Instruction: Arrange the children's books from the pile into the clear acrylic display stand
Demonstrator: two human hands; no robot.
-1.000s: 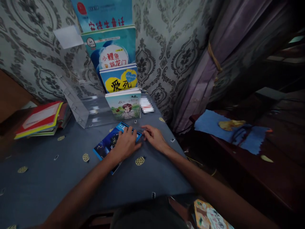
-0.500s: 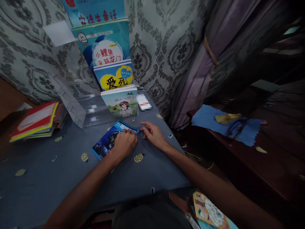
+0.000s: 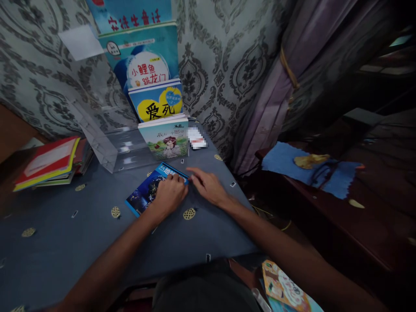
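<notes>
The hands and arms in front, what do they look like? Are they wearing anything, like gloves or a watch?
They're a person's: the left hand and right hand have no gloves, so the fingers are bare. The forearms are long and slim, with no sleeves showing. I see no watch or bracelet on either wrist.

A person's left hand [image 3: 170, 194] and right hand [image 3: 210, 187] appear bare, with slender fingers [image 3: 199, 174] and narrow wrists [image 3: 226, 202]. Both forearms [image 3: 120, 251], lean and long, are uncovered as far as the view reaches. A dark, plain-looking garment [image 3: 201, 288], nearly black, appears at the bottom edge between them, its cut and fabric too shadowed to make out.
</notes>
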